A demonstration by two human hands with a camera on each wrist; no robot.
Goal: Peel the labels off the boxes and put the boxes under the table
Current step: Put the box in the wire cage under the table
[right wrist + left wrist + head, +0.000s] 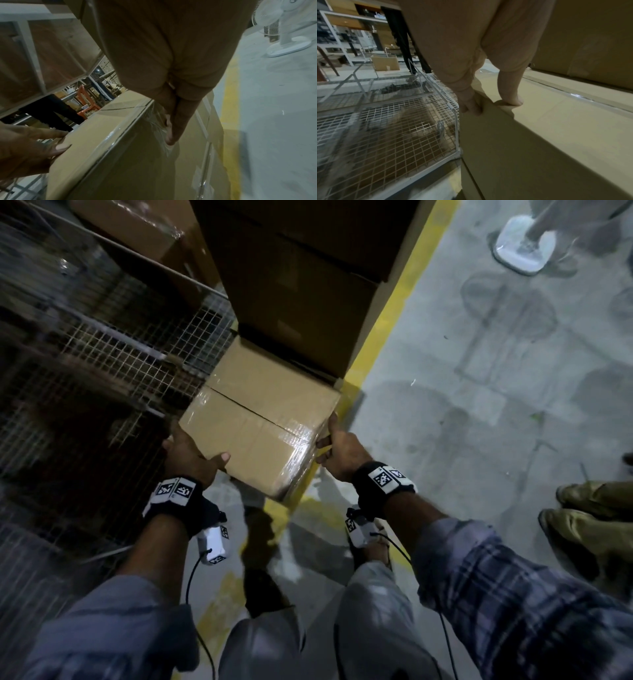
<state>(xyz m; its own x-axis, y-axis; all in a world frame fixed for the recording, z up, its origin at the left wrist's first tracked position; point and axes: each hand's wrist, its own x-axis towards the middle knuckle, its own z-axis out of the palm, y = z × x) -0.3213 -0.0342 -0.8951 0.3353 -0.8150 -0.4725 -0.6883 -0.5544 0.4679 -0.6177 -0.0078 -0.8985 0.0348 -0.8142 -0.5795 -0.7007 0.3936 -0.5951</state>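
Both hands clamp a taped cardboard box (255, 422): the left hand (190, 455) grips its corner at 8 o'clock, the right hand (340, 451) its side at 4 o'clock. The box is held low, against stacked boxes (294, 302) at 12 o'clock, beside a wire cage (102, 364) at 9 o'clock.

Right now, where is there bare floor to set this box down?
Bare grey floor lies right of the yellow line, short of the fan base. Left is crowded: wire mesh cage beside the box, stacked cartons ahead.
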